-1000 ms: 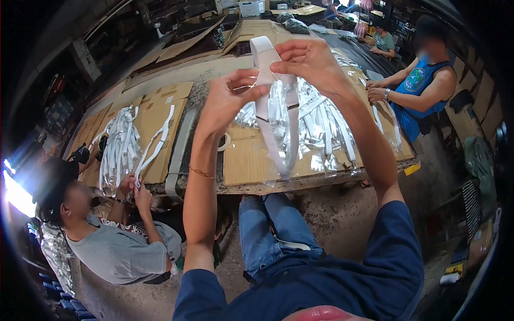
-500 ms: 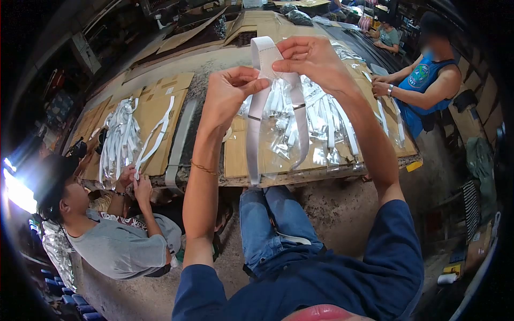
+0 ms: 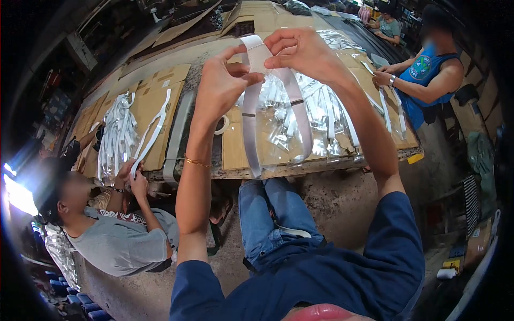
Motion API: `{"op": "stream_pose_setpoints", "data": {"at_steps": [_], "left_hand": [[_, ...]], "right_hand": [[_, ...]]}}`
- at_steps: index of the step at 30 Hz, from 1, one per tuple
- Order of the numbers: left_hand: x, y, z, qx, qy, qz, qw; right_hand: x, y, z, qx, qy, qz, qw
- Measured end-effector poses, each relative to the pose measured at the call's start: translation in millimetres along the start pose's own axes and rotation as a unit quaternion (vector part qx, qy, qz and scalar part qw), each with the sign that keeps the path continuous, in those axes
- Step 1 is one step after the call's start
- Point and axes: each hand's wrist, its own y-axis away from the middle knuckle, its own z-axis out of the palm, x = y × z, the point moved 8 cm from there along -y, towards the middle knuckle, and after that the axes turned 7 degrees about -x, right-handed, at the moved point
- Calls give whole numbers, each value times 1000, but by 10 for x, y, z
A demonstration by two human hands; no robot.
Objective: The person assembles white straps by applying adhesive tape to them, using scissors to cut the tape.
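A pair of white elastic suspenders is held up in front of me by its stitched joining patch. A short band loops above the patch, and two long straps with dark slide adjusters hang below it. My left hand is closed on the patch's left edge, its thumb on the near face. Pinching the right edge between thumb and fingers is my right hand. Behind the straps, a pile of white straps in clear plastic lies on a cardboard sheet.
A roll of tape lies left of the pile. Another strap bundle sits farther left, where a person in grey handles a strap. At right, a person in a blue top works with white straps. The table's edge runs before me.
The suspenders and both hands have shifted slightly left, and the straps have swung a little. My left fingers are spread somewhat more along the patch's edge.
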Motion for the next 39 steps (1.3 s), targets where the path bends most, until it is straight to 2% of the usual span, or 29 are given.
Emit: {"op": "stream_pose_setpoints", "data": {"at_steps": [6, 8, 15, 17, 21, 22, 24, 25, 26, 28, 30, 32, 33, 34, 35, 36, 37, 38, 39], "left_hand": [[-80, -42, -44, 35, 46, 19, 998], [-145, -76, -81, 58, 121, 44, 990], [-97, -36, -41, 105, 104, 25, 989], [-48, 8, -123, 181, 53, 48, 981], [-203, -119, -163, 181, 10, 51, 982], [-227, -147, -192, 197, -43, 83, 976], [-253, -223, -268, 213, -96, 115, 966], [-449, -341, -211, 130, -16, 23, 991], [-633, -425, -103, 46, 63, -71, 994], [-876, -688, -22, 22, 84, -64, 994], [-1105, -789, 106, -4, 107, -58, 993], [-1160, -799, 108, 37, 65, 15, 997], [-1463, -797, 194, -9, 73, 38, 997], [-2032, -719, 305, -38, 124, -35, 991], [-2591, -562, 453, -68, 173, -106, 977], [-2960, -320, 627, -101, 244, -121, 957], [-3300, 22, 775, -119, 221, -207, 945], [-3473, 300, 890, -169, 187, -259, 932], [-3469, 559, 966, -162, 199, -253, 933]], "right_hand": [[-12, -39, 10, -9, 29, -7, 1000], [-15, -44, 32, -13, 32, -4, 999], [64, -109, 106, -19, 47, 17, 999], [164, -155, 128, -39, 19, 22, 999], [377, -243, 196, -81, -34, 30, 996], [429, -249, 190, -83, -35, 29, 996], [472, -246, 214, -108, -143, 2, 984], [509, -248, 228, -110, -143, 2, 984], [563, -258, 224, -96, -181, 10, 979], [732, -320, 274, -84, -222, 17, 971], [1029, -458, 203, -27, -264, 28, 964], [1327, -633, 130, -3, -259, 50, 965], [1527, -751, 63, 8, -220, 63, 973], [1714, -859, -4, 19, -180, 74, 981], [1849, -955, -55, 35, -205, 63, 976], [2035, -1072, -94, 35, -206, 62, 976], [2257, -1191, -117, 31, -207, 63, 976], [2504, -1312, -121, 26, -209, 62, 976], [2824, -1414, -139, 47, -152, 89, 983]]}}
